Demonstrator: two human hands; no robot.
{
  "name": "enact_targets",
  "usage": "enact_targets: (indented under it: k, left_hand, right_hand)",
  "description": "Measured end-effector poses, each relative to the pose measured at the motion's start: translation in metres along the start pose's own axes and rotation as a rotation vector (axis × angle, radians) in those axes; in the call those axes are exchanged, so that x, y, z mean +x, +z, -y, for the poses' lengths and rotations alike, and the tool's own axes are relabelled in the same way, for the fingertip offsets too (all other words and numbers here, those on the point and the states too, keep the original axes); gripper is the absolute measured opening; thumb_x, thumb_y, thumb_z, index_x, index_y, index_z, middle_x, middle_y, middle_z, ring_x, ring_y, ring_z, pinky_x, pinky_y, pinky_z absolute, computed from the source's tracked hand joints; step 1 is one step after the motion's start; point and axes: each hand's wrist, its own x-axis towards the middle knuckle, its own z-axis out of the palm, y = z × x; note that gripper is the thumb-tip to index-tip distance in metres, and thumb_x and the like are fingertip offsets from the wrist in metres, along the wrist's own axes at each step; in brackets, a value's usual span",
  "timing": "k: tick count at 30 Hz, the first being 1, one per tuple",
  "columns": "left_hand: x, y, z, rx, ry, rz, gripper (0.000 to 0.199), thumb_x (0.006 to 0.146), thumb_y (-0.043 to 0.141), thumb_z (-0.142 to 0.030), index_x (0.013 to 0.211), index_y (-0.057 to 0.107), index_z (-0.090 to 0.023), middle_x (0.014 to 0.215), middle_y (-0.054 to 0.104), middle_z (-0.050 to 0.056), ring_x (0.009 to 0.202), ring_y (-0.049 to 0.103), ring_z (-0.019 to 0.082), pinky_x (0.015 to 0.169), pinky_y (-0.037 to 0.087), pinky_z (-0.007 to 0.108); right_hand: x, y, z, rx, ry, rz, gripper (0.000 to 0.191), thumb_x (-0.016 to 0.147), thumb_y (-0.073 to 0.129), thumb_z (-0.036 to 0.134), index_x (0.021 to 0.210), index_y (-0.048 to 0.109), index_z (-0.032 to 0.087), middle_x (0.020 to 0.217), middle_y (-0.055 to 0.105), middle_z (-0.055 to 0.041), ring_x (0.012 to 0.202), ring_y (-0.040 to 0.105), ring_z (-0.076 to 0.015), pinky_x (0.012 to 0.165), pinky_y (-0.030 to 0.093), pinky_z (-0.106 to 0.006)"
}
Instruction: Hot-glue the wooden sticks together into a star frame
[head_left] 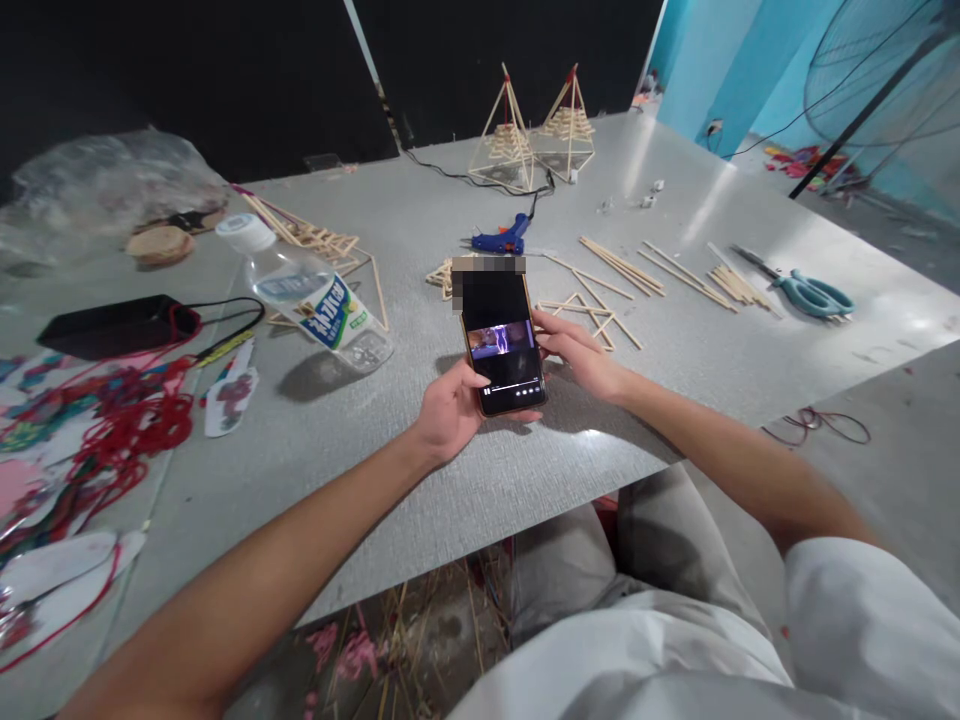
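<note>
A smartphone (501,375) is held upright above the table, a video playing on its lit screen. My left hand (452,408) grips its lower left side, thumb at the screen's edge and fingers under the bottom. On the other side, my right hand (577,352) has its fingers against the phone's right edge. Behind the phone lies a blue glue gun (501,237). A small stack of wooden sticks (441,278) is partly hidden by the phone. Joined sticks (589,312) lie just beyond my right hand.
A clear plastic bottle (330,310) leans at the left near red cords (142,430) and a black case (120,327). Blue-handled scissors (814,295) and loose sticks (622,266) lie at the right. Two stick pyramids (508,140) stand at the back beside a cable.
</note>
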Motion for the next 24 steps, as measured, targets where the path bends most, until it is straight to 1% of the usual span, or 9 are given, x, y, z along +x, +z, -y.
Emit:
enact_targets:
  k: [6, 9, 14, 17, 20, 24]
  left_hand:
    - [0.0004, 0.0008, 0.0001, -0.005, 0.005, -0.017, 0.057, 0.077, 0.078, -0.028, 0.132, 0.082, -0.014, 0.138, 0.086, 0.021, 0.137, 0.079, 0.056, 0.097, 0.073, 0.077]
    - [0.0006, 0.0005, 0.0002, -0.015, 0.003, -0.005, 0.056, 0.077, 0.078, -0.028, 0.131, 0.082, -0.015, 0.140, 0.086, 0.021, 0.138, 0.078, 0.055, 0.097, 0.073, 0.075]
    - [0.0005, -0.0006, 0.0002, -0.020, -0.003, 0.017, 0.056, 0.080, 0.077, -0.028, 0.135, 0.082, -0.015, 0.140, 0.086, 0.020, 0.139, 0.078, 0.054, 0.097, 0.073, 0.073]
    - [0.0005, -0.0009, 0.0005, -0.022, 0.002, 0.012, 0.057, 0.080, 0.077, -0.027, 0.136, 0.082, -0.015, 0.138, 0.086, 0.020, 0.139, 0.078, 0.054, 0.095, 0.075, 0.071]
    - [0.0006, -0.0009, 0.0009, -0.012, 0.003, 0.009, 0.060, 0.080, 0.076, -0.028, 0.139, 0.081, -0.014, 0.142, 0.085, 0.021, 0.140, 0.078, 0.054, 0.095, 0.075, 0.070]
    - [0.0003, -0.0006, 0.0009, 0.007, 0.004, 0.003, 0.061, 0.079, 0.075, -0.029, 0.138, 0.080, -0.014, 0.148, 0.082, 0.022, 0.141, 0.077, 0.055, 0.097, 0.074, 0.073]
  right_hand:
    - [0.0007, 0.0004, -0.0059, 0.004, 0.001, -0.028, 0.041, 0.110, 0.058, 0.037, 0.146, 0.073, 0.024, 0.092, 0.067, -0.0026, 0.082, 0.061, -0.0223, 0.065, 0.055, -0.031]
    - [0.0014, 0.0006, -0.0055, 0.004, -0.009, -0.026, 0.038, 0.112, 0.060, 0.040, 0.142, 0.076, 0.025, 0.091, 0.066, -0.0022, 0.079, 0.058, -0.0213, 0.063, 0.053, -0.031]
    - [0.0029, 0.0005, -0.0016, -0.023, -0.033, -0.031, 0.034, 0.112, 0.057, 0.037, 0.133, 0.080, 0.023, 0.092, 0.069, -0.0029, 0.079, 0.059, -0.0199, 0.065, 0.052, -0.030]
    - [0.0028, 0.0008, -0.0019, -0.025, -0.038, -0.037, 0.036, 0.113, 0.056, 0.039, 0.135, 0.080, 0.024, 0.091, 0.069, -0.0026, 0.077, 0.059, -0.0195, 0.065, 0.052, -0.029]
    - [0.0019, 0.0017, -0.0039, 0.001, -0.018, -0.046, 0.038, 0.115, 0.057, 0.043, 0.139, 0.080, 0.024, 0.091, 0.068, -0.0024, 0.077, 0.058, -0.0196, 0.062, 0.053, -0.029]
    - [0.0011, 0.0032, -0.0045, 0.028, -0.023, -0.050, 0.036, 0.116, 0.061, 0.047, 0.136, 0.080, 0.025, 0.091, 0.065, -0.0024, 0.077, 0.058, -0.0191, 0.060, 0.053, -0.027]
